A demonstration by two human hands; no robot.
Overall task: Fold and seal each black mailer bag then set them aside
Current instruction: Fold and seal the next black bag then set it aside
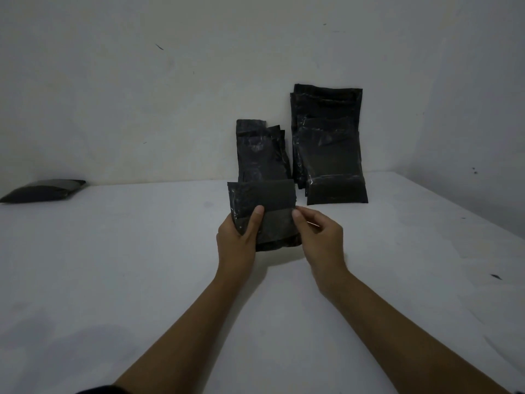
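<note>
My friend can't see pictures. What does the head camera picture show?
Two bare hands hold a black mailer bag above a white table: the left hand grips its left side, and the right hand pinches its right edge. Two stacks of black bags lean on the wall behind, and one bag lies far left.

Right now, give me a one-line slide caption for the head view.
Left hand grips a black mailer bag while the right hand pinches its edge.

Black mailer bag (262,214) held upright, flap folded down — two bag stacks (329,143) behind
</note>
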